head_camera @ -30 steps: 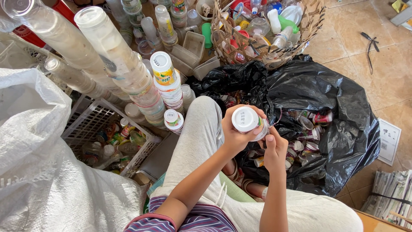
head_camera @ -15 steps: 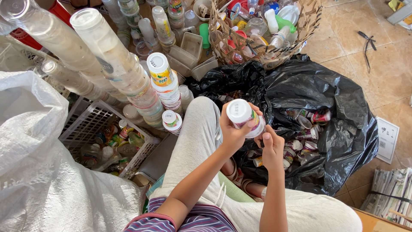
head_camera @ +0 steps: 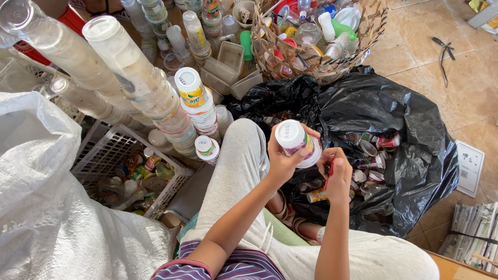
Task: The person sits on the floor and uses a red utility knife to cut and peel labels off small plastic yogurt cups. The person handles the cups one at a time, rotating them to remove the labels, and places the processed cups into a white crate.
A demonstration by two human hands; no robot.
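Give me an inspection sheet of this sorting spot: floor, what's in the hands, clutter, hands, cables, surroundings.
Surface: tan tiled floor, mostly covered.
Job's things: white plastic cup with a colourful label, bottom up; a thin red tool.
Clutter: black bag of used cups, stacked cups, white crate of bottles, wicker basket of containers.
Grippers: left hand grips the cup; right hand holds the red tool beside it.
Cables: nothing seen.
Surroundings: white sack, dark pliers-like tool on the tiles, stacked papers.

The cup (head_camera: 296,141) now sits higher and further left in the left hand (head_camera: 284,162), tilted away from the right hand (head_camera: 337,173).
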